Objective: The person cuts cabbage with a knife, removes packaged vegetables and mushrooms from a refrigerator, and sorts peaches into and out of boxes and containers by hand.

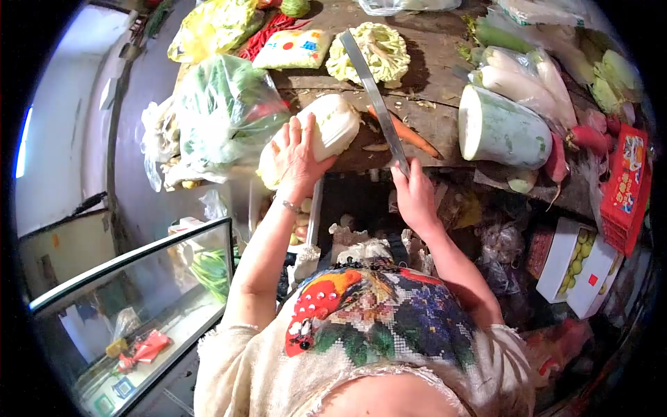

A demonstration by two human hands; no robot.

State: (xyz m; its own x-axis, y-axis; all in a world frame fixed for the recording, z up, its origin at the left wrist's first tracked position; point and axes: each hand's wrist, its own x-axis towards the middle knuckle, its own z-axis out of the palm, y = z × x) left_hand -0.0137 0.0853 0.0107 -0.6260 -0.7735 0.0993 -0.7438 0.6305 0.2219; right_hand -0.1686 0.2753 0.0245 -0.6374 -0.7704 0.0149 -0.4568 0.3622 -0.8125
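Observation:
A pale napa cabbage lies at the front edge of the wooden table. My left hand rests on it with the fingers spread. In my right hand is the handle of a long knife, its blade pointing away from me and slightly left. The blade passes over a carrot and reaches the edge of a cauliflower behind. Knife and cabbage are apart.
To the left is a plastic bag of greens. A cut winter melon lies right, near white radishes and a red box. A glass case stands lower left, a fruit carton lower right.

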